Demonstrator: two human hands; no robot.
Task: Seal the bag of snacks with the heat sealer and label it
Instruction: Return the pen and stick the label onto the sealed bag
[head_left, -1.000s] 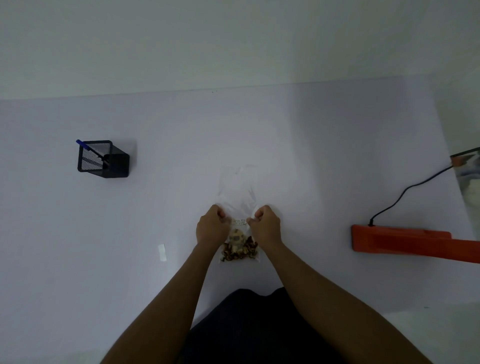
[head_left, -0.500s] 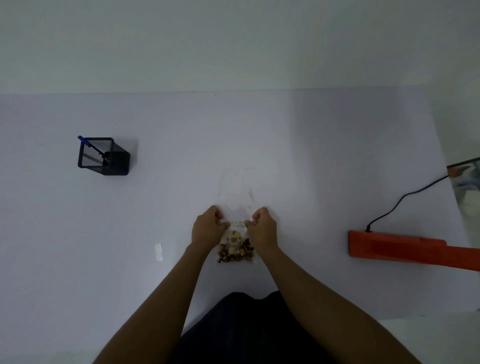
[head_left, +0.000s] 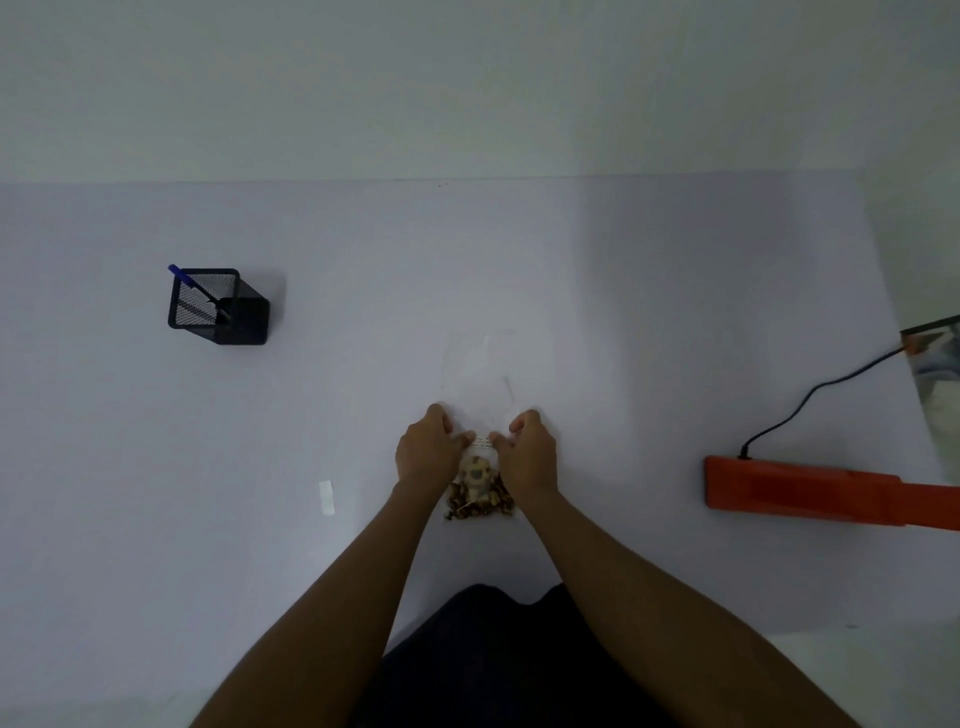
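Note:
A clear plastic bag of snacks (head_left: 480, 493) lies flat on the white table, brown snacks bunched at its near end and its empty clear top stretching away from me. My left hand (head_left: 428, 449) pinches the bag's left side just above the snacks. My right hand (head_left: 527, 452) pinches the right side at the same height. The orange heat sealer (head_left: 810, 491) lies at the right with its black cord running off the table. A small white label (head_left: 326, 497) lies on the table left of my left arm.
A black mesh pen holder (head_left: 218, 306) with a blue pen stands at the far left. The table's right edge runs close to the sealer. A wall rises behind the table's far edge.
The view has shifted a little as my head moved. Both hands stay pinched on the bag, which has barely moved on the table.

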